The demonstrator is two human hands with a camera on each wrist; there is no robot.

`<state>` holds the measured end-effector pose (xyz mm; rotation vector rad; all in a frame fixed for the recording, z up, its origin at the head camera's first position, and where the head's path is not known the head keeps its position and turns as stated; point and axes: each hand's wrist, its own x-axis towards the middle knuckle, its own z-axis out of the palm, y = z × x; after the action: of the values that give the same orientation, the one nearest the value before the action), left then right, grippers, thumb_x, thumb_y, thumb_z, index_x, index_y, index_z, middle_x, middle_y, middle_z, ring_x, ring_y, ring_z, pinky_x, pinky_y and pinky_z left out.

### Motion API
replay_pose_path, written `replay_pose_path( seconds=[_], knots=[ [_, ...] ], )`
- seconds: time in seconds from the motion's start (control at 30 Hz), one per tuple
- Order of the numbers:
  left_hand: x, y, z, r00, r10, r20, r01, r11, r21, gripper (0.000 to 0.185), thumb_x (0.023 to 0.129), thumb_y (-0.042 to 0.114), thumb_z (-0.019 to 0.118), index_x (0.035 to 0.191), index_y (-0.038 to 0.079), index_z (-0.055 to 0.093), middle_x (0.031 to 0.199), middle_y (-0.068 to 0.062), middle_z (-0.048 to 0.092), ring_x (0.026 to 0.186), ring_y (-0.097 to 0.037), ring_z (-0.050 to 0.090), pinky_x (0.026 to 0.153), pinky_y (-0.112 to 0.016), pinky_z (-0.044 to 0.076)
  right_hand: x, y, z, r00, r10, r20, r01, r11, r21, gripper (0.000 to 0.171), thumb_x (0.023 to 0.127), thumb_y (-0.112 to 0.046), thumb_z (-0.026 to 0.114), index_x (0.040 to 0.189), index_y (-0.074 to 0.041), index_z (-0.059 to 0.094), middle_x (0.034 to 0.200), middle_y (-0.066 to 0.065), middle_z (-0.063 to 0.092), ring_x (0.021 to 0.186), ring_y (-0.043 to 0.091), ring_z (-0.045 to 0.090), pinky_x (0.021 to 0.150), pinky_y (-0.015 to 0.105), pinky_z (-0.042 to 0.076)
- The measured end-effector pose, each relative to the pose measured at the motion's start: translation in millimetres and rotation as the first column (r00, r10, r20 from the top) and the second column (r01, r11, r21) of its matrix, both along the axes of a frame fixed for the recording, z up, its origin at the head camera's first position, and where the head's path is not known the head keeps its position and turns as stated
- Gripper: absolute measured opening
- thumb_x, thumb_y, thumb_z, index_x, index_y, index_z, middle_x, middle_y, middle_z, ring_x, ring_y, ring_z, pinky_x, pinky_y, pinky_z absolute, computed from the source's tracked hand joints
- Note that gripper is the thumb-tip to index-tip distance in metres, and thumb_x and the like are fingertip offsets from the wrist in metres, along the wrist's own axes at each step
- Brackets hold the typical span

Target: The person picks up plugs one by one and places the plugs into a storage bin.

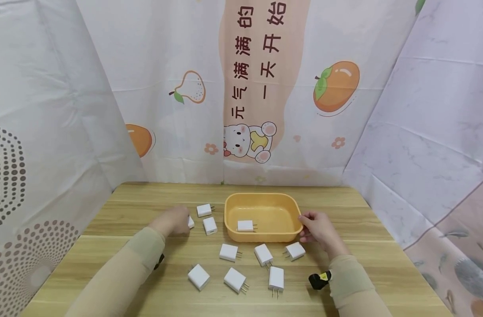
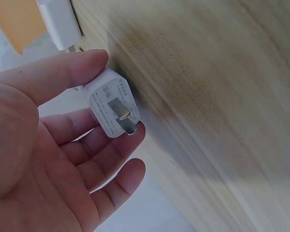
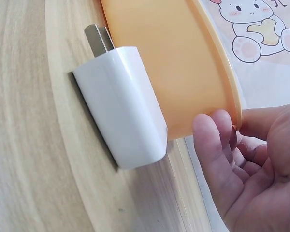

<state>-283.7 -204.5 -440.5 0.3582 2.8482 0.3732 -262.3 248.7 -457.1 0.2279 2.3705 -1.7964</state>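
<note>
My left hand (image 1: 175, 221) pinches a white plug-in charger (image 2: 100, 110) between thumb and fingers, beyond the left side of the yellow-orange plastic box (image 1: 261, 238). In the left wrist view, the charger's two flat metal prongs point out past my fingertips, and its printed end face shows. My right hand (image 1: 319, 230) holds the box's right end, thumb and fingers pinching the rim, as the right wrist view shows. Inside the box, toward its left, lies one white charger (image 1: 245, 226). Just outside the box wall sits another charger (image 3: 118, 108), near my right fingers.
Two chargers, one (image 1: 204, 210) behind the other (image 1: 210, 226), lie between my left hand and the box. Several more, such as this charger (image 1: 235, 280), are spread over the wooden table (image 1: 166, 293) in front. A printed curtain (image 1: 178, 132) hangs behind the table.
</note>
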Motion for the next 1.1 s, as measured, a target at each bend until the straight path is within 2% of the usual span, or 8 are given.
replay_pose_path(
  seconds=[0.13,0.33,0.57,0.87,1.1],
  knots=[
    [-0.8,-0.4,4.6,1.0,-0.003,-0.026,0.003,1.0,0.0,0.016,0.079,0.008,0.075,0.092,0.004,0.067,0.079,-0.004,0.06,0.069,-0.021,0.056,0.061,-0.036,0.049,-0.4,0.5,0.2,1.0,0.0,0.004,0.0,1.0,-0.005,0.03,0.106,-0.016,0.055,0.123,0.009,0.054,0.087,0.016,0.059,0.065,0.018,0.061,0.06,0.036,0.06],
    [-4.8,0.2,8.5,0.993,0.0,-0.117,0.001,1.0,0.006,0.03,0.086,0.023,0.079,0.105,0.002,0.07,0.088,-0.004,0.064,0.076,-0.02,0.057,0.072,-0.042,0.053,-1.1,1.0,0.2,1.0,-0.002,0.002,0.002,1.0,-0.001,0.029,0.106,-0.015,0.055,0.123,0.009,0.055,0.088,0.017,0.059,0.064,0.018,0.061,0.06,0.036,0.061],
    [-6.6,3.4,19.7,0.98,-0.014,-0.197,0.029,0.997,0.072,0.027,0.084,0.026,0.08,0.1,0.006,0.07,0.086,-0.003,0.063,0.076,-0.02,0.056,0.07,-0.041,0.051,-0.2,0.8,-0.5,1.0,-0.008,0.009,0.008,1.0,0.006,0.029,0.106,-0.015,0.055,0.123,0.008,0.055,0.087,0.015,0.058,0.065,0.018,0.061,0.06,0.036,0.061],
    [-1.0,13.1,40.9,0.946,-0.024,-0.322,0.062,0.992,0.109,0.045,0.089,0.025,0.075,0.125,0.0,0.067,0.107,-0.012,0.069,0.085,-0.021,0.061,0.073,-0.04,0.054,0.1,0.0,1.1,1.0,0.004,0.006,-0.004,1.0,0.005,0.029,0.106,-0.015,0.055,0.124,0.009,0.055,0.087,0.014,0.058,0.065,0.019,0.062,0.06,0.036,0.061],
    [3.4,18.6,50.3,0.9,-0.022,-0.435,0.103,0.981,0.164,0.038,0.088,0.026,0.078,0.118,0.003,0.069,0.114,-0.011,0.068,0.094,-0.024,0.062,0.08,-0.043,0.053,0.3,-0.3,1.2,1.0,0.0,0.002,0.0,1.0,0.002,0.029,0.106,-0.014,0.054,0.124,0.008,0.056,0.088,0.015,0.058,0.065,0.018,0.061,0.06,0.036,0.06]
  ],
)
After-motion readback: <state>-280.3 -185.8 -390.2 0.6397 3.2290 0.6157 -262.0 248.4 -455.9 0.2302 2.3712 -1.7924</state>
